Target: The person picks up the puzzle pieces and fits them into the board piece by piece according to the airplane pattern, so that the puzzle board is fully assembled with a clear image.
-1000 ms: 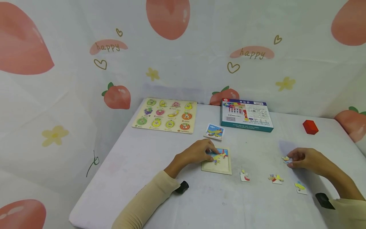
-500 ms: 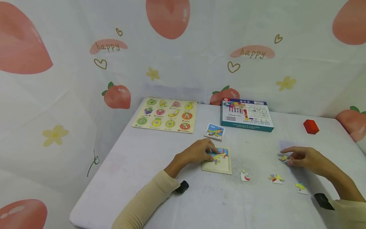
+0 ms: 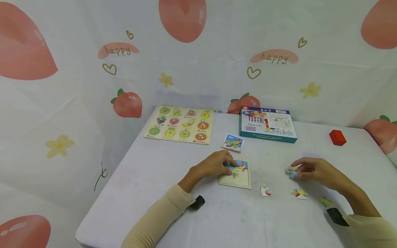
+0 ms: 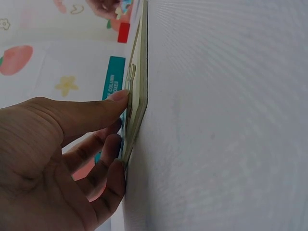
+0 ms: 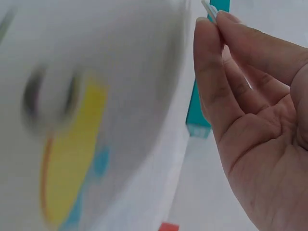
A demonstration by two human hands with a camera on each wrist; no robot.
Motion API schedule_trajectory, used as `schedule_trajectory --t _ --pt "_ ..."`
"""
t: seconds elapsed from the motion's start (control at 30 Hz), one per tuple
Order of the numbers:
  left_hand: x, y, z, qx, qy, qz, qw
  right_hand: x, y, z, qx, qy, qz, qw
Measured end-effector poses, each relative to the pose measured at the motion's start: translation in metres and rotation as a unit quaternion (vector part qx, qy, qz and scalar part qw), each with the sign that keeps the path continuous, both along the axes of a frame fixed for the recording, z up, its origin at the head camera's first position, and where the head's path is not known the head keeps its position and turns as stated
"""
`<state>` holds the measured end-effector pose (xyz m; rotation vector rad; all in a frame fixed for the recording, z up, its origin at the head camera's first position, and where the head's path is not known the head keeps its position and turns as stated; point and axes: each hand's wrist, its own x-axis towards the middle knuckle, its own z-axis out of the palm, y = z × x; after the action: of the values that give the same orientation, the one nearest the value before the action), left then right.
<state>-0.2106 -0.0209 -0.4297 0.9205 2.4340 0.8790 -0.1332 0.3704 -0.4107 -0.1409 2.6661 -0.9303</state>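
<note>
While the left hand (image 3: 218, 163) rests bent fingertips, thumb and fingers apart, on the left side of a shallow, pale wooden puzzle tray (image 3: 238, 181), the right hand (image 3: 316, 171) pinches a small, flat, yellow-and-blue jigsaw piece (image 3: 292, 171) between thumb and forefinger. That piece appears raised off the white cloth-covered table (image 3: 242, 224) and lies off the tray's right edge, well apart from it. From the right hand, the tray lies straight across towards the table's left edge, about level with the pinched piece; the left hand is the nearer, already touching it. The tray looks almost square, with blue-and-yellow pieces (image 3: 242, 165) filling part of its far side and its near side bare. In the right wrist view the pinched piece shows almost edge-on, so its long axis cannot be told. Beyond the tray's near right corner lies a white-and-red piece (image 3: 265, 190).
</note>
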Motion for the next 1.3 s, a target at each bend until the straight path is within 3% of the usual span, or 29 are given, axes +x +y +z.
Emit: schedule_trajectory --t 0.27,0.6,1.13,1.3 --pt "-0.001 0.000 -0.002 0.001 -0.001 0.001 1.0000 -0.006 -0.034 0.001 -0.031 -0.017 0.013 0.9993" --pt "0.000 0.000 -0.001 -0.004 -0.004 0.002 1.0000 -0.012 -0.063 0.000 -0.050 0.001 0.054 0.9973" --pt "0.000 0.000 0.000 0.002 -0.003 -0.001 1.0000 -0.033 -0.106 -0.004 -0.081 0.021 0.124 0.9888" --pt "-0.001 0.000 0.000 0.003 0.000 -0.003 1.0000 -0.039 -0.117 -0.005 -0.083 0.016 0.123 0.9888"
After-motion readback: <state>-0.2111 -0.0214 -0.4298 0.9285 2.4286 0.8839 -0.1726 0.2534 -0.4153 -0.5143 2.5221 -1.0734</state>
